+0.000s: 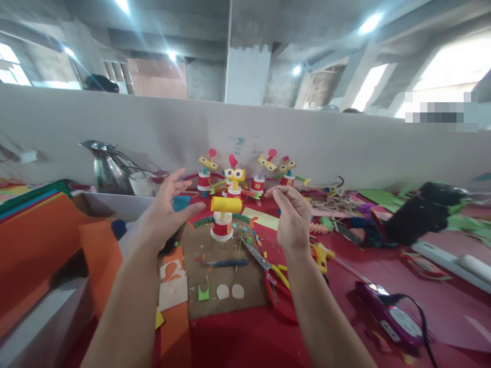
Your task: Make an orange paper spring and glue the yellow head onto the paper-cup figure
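Observation:
My left hand [166, 212] is raised with its fingers apart and nothing in it, left of a paper-cup figure. My right hand [293, 217] is up on the other side, thumb and forefinger pinched; whatever they hold, if anything, is too small to make out. Between them the figure stands upright, with a yellow paper-tube head [226, 205], a red-and-white cup body [222, 227] and green coiled paper arms [203, 221]. It stands on a brown board [245, 301]. Two white paper discs [223, 292], a green paper scrap [203, 292] and a dark-handled slim tool [228, 263] lie nearer.
Red-handled scissors [274, 294] lie at the board's right edge, beside a yellow glue gun [322, 255]. Several similar figures [233, 176] stand behind. A steel jug [109, 166] and orange sheets [42, 245] are left; a purple power strip [391, 312] with a cord is right.

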Demonstrator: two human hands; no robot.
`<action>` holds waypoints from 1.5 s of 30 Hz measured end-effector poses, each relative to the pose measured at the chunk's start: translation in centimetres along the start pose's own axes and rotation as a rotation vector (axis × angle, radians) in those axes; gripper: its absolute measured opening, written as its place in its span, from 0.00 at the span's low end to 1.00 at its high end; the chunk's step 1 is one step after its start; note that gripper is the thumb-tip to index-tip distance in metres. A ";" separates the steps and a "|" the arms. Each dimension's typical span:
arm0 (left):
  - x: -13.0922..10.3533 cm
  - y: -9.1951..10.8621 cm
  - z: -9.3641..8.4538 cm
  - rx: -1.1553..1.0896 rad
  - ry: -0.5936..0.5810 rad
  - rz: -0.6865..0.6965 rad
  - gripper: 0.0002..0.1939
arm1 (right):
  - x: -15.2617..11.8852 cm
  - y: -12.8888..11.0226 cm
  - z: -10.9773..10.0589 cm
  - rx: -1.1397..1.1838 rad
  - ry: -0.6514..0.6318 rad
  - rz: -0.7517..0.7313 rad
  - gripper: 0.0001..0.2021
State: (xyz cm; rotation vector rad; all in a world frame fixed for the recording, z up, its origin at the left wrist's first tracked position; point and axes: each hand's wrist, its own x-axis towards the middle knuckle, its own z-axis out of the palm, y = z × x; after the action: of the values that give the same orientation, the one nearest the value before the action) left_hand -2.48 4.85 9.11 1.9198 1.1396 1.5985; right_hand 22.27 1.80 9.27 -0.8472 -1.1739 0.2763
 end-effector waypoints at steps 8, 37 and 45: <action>-6.8 0.7 2.0 -0.068 0.080 -0.289 0.11 | -9.5 -0.9 -2.1 -0.199 -0.299 0.118 0.20; -17.7 -3.9 2.1 0.414 0.228 -0.232 0.11 | -19.6 0.2 -6.6 -0.578 -0.468 0.046 0.22; -17.4 -3.3 3.1 0.505 -0.299 0.174 0.11 | -19.9 0.3 -5.3 -0.868 -0.612 -0.135 0.17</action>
State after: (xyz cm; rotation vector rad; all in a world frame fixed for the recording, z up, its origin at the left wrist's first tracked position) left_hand -1.00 -6.20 -4.97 2.5356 1.3650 1.1086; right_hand 19.17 -12.26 -5.45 -1.4850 -1.9705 -0.1261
